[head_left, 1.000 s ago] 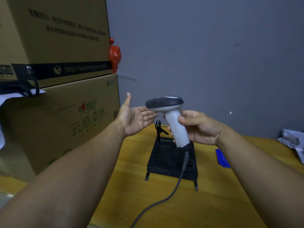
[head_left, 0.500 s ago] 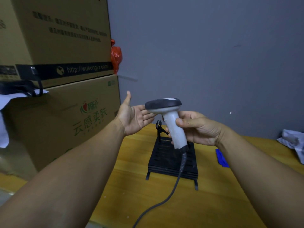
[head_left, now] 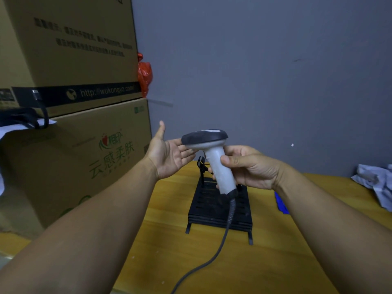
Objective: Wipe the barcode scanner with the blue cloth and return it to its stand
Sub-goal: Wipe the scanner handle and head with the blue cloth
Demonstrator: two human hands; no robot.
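My right hand (head_left: 250, 166) grips the white handle of the barcode scanner (head_left: 214, 158), held upright in the air with its dark head pointing left. A grey cable (head_left: 220, 240) hangs from its base toward the near table edge. My left hand (head_left: 169, 153) is open, palm up, its fingertips just beside or under the scanner head. Below them the black slotted stand (head_left: 216, 209) sits on the wooden table, its small black clip upright at the back. The blue cloth (head_left: 281, 203) lies on the table right of the stand, mostly hidden by my right forearm.
Two stacked cardboard boxes (head_left: 74, 145) stand close on the left, with a red plastic bag (head_left: 144, 75) behind them. A grey wall runs behind the wooden table (head_left: 169, 251). A crumpled white-grey cloth (head_left: 377, 183) lies at the far right.
Both hands and the scanner have kept nearly the same pose; the scanner has dipped slightly and the view has shifted a little.
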